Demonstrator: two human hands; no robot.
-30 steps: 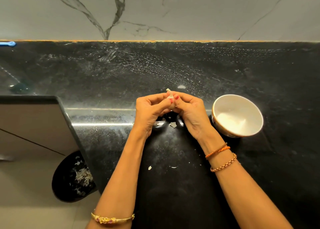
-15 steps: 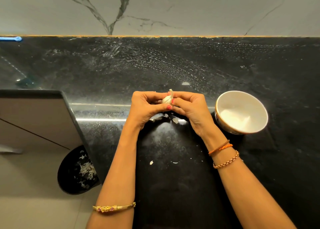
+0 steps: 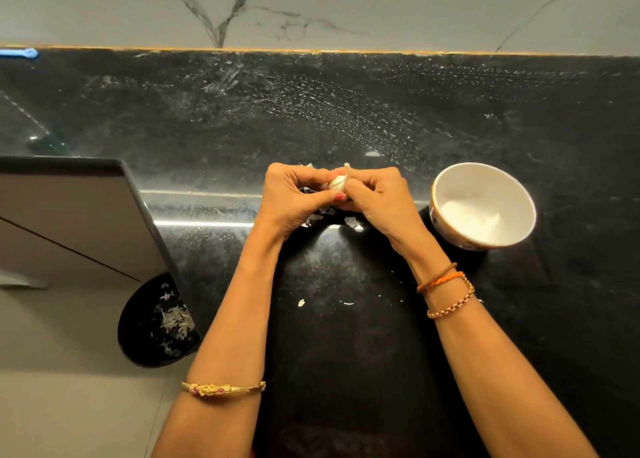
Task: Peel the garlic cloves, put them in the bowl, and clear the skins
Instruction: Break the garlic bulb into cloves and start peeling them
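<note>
Bin (image 3: 157, 322): below-left of the fingers, some skins already inside.
Left hand (image 3: 291, 201): fingers clamped on the garlic clove (image 3: 337, 183).
Right hand (image 3: 375, 198): fingers pinching the same clove, skin partly on.
Skins (image 3: 351, 221): loose on the tabletop (image 3: 346, 353) beneath the fingers, uncleared.
Bowl (image 3: 483, 205): right of the fingers; contents unclear.

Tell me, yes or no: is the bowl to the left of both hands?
No, the bowl stands right of the right hand, on the counter.

A black counter, a marble wall and a dark bin

The shiny black counter (image 3: 346, 111) meets a white wall (image 3: 381, 7) with grey lines. A blue thing (image 3: 19, 53) lies far left at the back. A grey cupboard door (image 3: 69, 215) is below, and the round bin (image 3: 152, 322) sits on the pale floor (image 3: 69, 405).
</note>
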